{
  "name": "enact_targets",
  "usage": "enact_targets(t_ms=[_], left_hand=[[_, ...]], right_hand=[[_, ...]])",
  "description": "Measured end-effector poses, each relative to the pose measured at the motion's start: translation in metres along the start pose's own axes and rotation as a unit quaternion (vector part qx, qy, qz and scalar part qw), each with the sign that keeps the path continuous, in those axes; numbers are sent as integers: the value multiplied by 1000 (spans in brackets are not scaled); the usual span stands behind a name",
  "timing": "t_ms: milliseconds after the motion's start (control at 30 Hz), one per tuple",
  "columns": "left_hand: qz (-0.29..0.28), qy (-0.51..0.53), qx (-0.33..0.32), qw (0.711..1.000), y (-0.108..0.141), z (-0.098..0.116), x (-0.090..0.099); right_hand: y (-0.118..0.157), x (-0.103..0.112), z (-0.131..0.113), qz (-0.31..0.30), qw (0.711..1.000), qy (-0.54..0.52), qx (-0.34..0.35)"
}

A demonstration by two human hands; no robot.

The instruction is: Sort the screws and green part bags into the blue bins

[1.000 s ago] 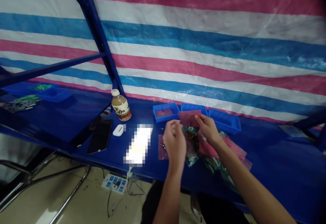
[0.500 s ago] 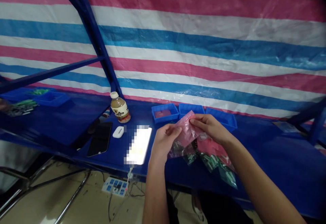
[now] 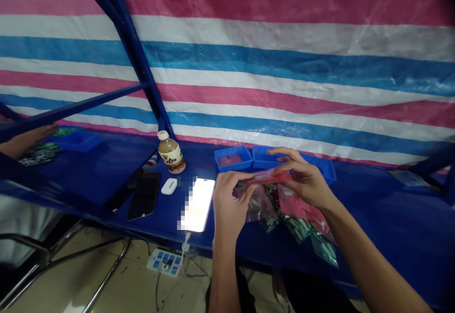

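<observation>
A pink plastic bag (image 3: 266,176) is held nearly edge-on between my two hands. My left hand (image 3: 231,199) has its fingers closed on the bag's left end. At the other end, my right hand (image 3: 302,178) pinches the bag, with some fingers raised above it. Under and beside the hands lie a clear bag (image 3: 259,204), pink bags (image 3: 300,206) and several small bags with green and white pieces (image 3: 325,246). Behind the hands stand blue trays; the left one (image 3: 232,166) holds something pink.
Left of my hands are a lit phone (image 3: 199,206) on a cable, a white earbud case (image 3: 169,186), a dark phone (image 3: 145,197) and a bottle (image 3: 171,154). Another person's hand (image 3: 39,135) is over green items at far left. A blue frame post (image 3: 142,61) rises behind.
The pink bag has turned from facing the camera to nearly edge-on, and my right hand's fingers have lifted. At far left, the other person's arm has come further into view.
</observation>
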State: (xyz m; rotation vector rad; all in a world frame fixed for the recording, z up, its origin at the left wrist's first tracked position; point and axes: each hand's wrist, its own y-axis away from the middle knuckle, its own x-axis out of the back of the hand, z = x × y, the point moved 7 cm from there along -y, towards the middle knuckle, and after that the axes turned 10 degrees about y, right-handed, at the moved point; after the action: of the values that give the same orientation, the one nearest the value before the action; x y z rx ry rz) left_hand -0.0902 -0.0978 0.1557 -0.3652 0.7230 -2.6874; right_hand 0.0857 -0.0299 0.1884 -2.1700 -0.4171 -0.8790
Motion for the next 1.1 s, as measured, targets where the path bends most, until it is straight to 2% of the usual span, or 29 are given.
enact_targets(t_ms=[133,233,300,333,433,500,600,700,867,1100], left_hand=[[-82,8,129,988,9,-23,-8],[-73,-30,188,979,15,-40,-1],[-60,-57,220,972,18,-49,5],[-63,-66,231,969,19,-53,6],[-87,-79,243,963,22,-56,4],[-105,-80,243,961,24,-55,1],[-125,-77,245,958,25,-53,-2],[-137,-79,245,956,25,-51,-4],[-145,-76,245,956,23,-49,-4],[-150,-83,250,953,23,-47,-7]], right_hand=[[-17,-19,-3,-91,993,-63,30],[-49,-25,-2,-95,992,-60,63],[-79,-29,1,-85,992,-29,92],[-94,-34,3,-99,989,-11,111],[-131,-66,17,-203,965,74,149],[-146,-89,31,-258,942,141,162],[-155,-115,51,-316,912,208,158],[-159,-130,64,-346,897,238,139],[-169,-141,66,-364,889,248,122],[-173,-155,66,-410,864,260,131]])
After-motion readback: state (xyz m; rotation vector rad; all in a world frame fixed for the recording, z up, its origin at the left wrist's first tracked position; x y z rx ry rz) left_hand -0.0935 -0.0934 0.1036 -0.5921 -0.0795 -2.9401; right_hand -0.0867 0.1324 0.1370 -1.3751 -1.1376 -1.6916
